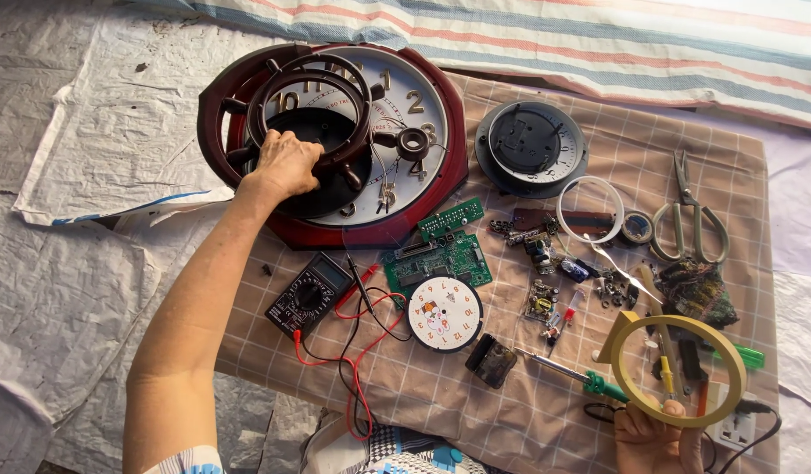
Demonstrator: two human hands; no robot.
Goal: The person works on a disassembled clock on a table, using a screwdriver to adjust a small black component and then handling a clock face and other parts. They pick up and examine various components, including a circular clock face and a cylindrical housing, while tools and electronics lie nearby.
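Left hand [285,162]: grip closed on dark ship's-wheel frame [309,132] lying over red wall clock [423,132], upper left; judged rigid, light, best held by rim | Right hand [656,434]: yellow ring [678,369] held by lower edge, thin, light.

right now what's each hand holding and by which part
The right hand holds a yellow ring-shaped clock bezel by its lower rim. The left hand grips the dark wheel-shaped clock frame at its lower left edge, over the big wall clock.
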